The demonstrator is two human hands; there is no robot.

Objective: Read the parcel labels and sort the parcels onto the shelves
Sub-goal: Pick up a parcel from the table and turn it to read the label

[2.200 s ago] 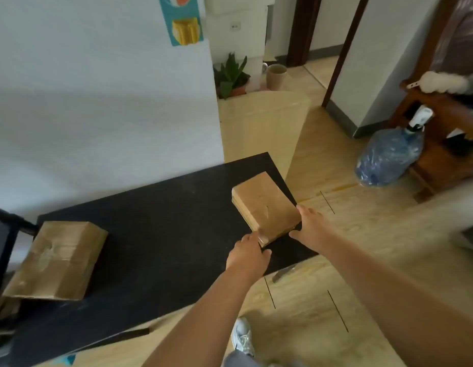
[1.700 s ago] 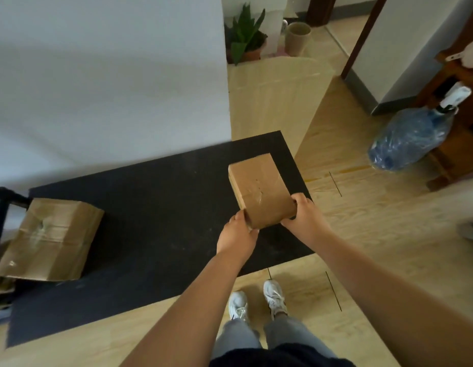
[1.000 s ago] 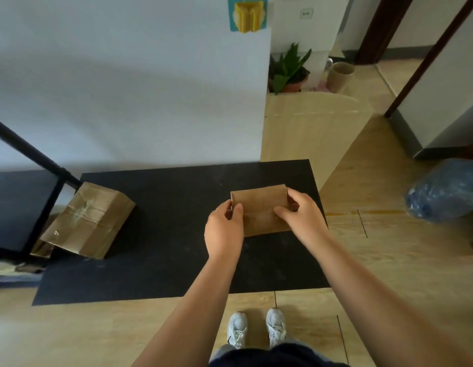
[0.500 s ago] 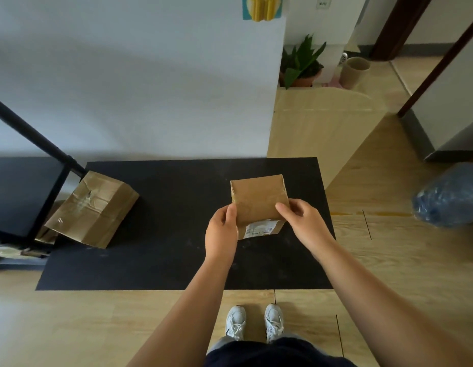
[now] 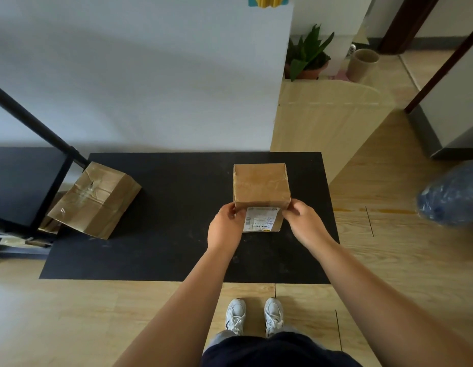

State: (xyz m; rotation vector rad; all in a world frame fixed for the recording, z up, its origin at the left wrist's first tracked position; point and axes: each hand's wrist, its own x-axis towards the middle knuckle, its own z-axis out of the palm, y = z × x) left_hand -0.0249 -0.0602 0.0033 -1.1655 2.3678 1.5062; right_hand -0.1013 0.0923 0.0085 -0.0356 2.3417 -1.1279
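Observation:
I hold a small brown cardboard parcel [image 5: 260, 188] above the black mat [image 5: 177, 234], gripped from both sides. My left hand [image 5: 224, 226] clasps its left lower corner and my right hand [image 5: 303, 221] its right lower corner. A white printed label [image 5: 262, 219] on the side facing me shows between my hands. A larger, crumpled brown parcel [image 5: 95, 200] lies tilted at the mat's left end, leaning on the black shelf unit [image 5: 26, 186].
A white wall stands behind the mat. A light wooden panel [image 5: 328, 128] rises at the right rear, with a potted plant [image 5: 308, 58] and a beige cup [image 5: 362, 64] beyond. A blue plastic bag [image 5: 452, 194] lies on the wooden floor at right.
I picked the small parcel up from the mat's right edge with both hands and turned it, so its labelled side now faces me. My view swung left, bringing the shelf into sight.

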